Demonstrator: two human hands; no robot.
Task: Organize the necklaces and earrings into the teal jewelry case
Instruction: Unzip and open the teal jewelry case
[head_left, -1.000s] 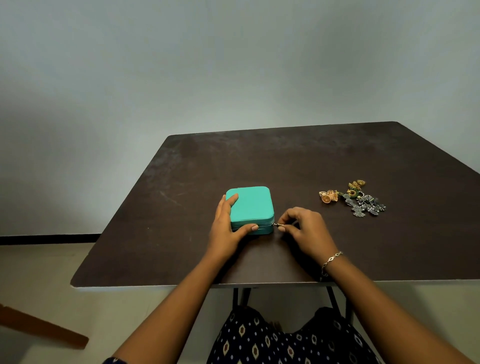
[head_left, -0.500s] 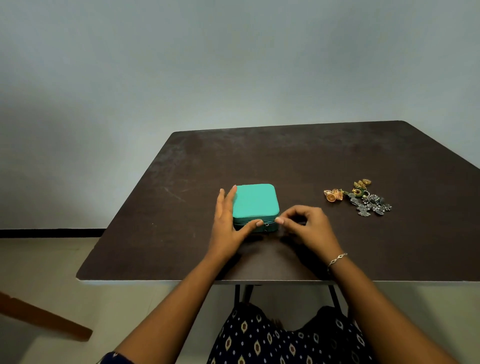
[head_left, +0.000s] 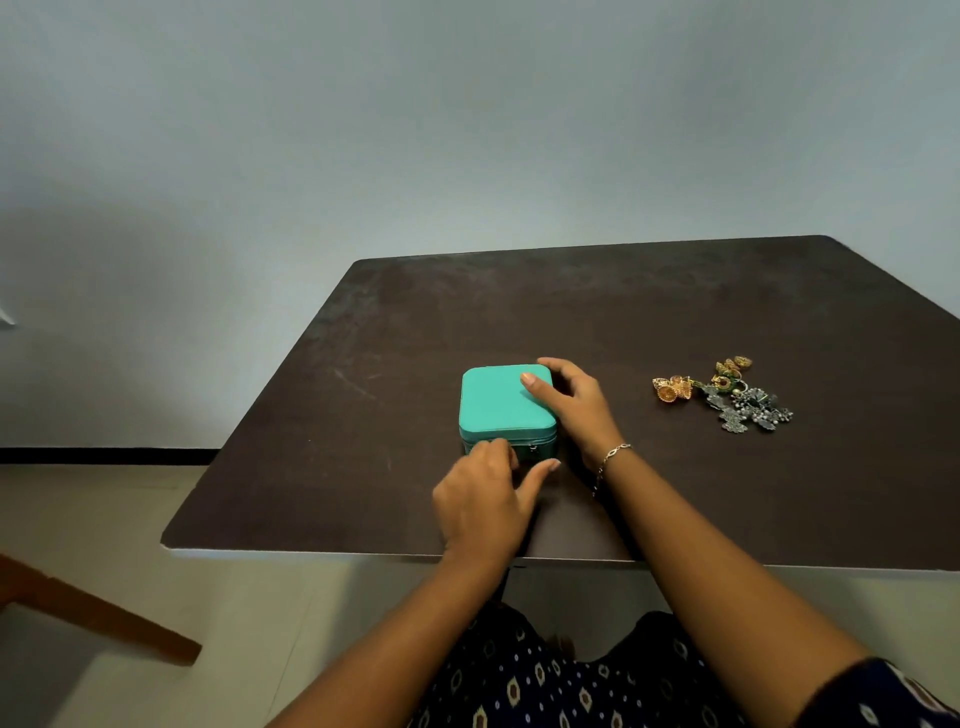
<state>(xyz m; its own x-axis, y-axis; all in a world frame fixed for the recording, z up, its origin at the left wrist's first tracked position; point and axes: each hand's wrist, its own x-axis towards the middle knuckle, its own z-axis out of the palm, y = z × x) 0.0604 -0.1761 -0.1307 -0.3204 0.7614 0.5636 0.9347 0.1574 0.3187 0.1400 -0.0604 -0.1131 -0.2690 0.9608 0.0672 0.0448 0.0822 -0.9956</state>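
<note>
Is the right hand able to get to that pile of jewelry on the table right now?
Probably yes: the right hand holds the teal case, and only bare table lies between it and the jewelry pile.

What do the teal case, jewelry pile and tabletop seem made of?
Teal case: probably faux leather over a stiff shell, matte, zipper band. Jewelry pile: metal, gold and darkened silver tones, glinting. Tabletop: dark laminate-like board, scuffed, pale edge.
</note>
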